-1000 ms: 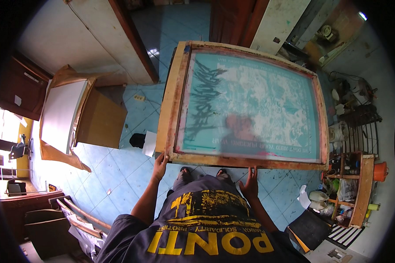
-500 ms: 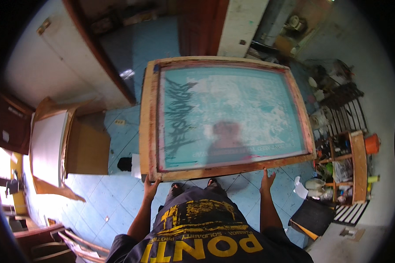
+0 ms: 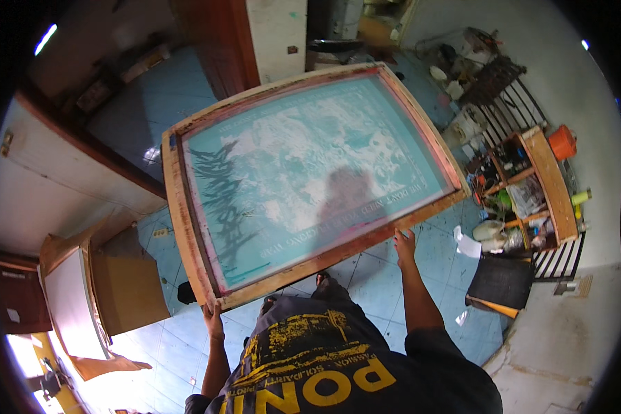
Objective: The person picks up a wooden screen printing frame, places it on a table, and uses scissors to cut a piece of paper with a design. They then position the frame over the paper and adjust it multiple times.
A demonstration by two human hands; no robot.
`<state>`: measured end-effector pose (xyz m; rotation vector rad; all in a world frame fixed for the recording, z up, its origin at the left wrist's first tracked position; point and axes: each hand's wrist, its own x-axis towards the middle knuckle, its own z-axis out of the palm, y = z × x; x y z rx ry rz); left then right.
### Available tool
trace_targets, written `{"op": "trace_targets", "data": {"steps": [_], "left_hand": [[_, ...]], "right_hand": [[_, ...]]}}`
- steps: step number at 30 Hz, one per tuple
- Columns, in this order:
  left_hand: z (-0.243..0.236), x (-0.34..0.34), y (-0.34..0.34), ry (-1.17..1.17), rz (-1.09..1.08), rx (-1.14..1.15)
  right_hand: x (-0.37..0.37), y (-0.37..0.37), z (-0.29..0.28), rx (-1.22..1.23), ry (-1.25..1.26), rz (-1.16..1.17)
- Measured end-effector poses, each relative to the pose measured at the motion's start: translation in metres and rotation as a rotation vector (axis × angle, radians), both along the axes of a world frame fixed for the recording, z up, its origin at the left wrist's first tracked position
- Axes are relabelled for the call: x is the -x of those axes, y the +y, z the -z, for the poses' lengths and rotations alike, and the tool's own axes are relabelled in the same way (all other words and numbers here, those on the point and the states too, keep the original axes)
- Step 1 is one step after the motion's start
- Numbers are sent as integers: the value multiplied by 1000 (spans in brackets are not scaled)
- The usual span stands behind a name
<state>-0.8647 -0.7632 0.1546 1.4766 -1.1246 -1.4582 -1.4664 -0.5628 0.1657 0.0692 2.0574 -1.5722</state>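
A wooden-framed screen, teal and white, spans the middle of our view, raised above the blue tiled floor.
Our left hand curls closed around its near left corner; our right hand, fingers parted, touches the near edge farther right, its hold too hidden to tell. We judge it best to keep the screen level, clear of the cluttered shelf at right.

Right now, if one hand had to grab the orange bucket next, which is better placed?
Probably the right hand: it's closer to the orange bucket, at the near edge of the wooden frame. The left hand holds the frame's near left corner, farther away.
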Motion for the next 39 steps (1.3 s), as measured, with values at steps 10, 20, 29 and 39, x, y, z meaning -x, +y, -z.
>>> {"op": "trace_targets", "data": {"steps": [10, 20, 29, 39], "left_hand": [[2, -9, -2, -156, -33, -204], [10, -4, -1, -54, -155, -341], [12, 4, 8, -63, -292, -342], [6, 17, 11, -58, -351, -344]], "right_hand": [[15, 12, -3, 86, -78, 11], [54, 26, 2, 58, -186, 69], [82, 23, 19, 153, -316, 142], [101, 11, 33, 127, -264, 91]]}}
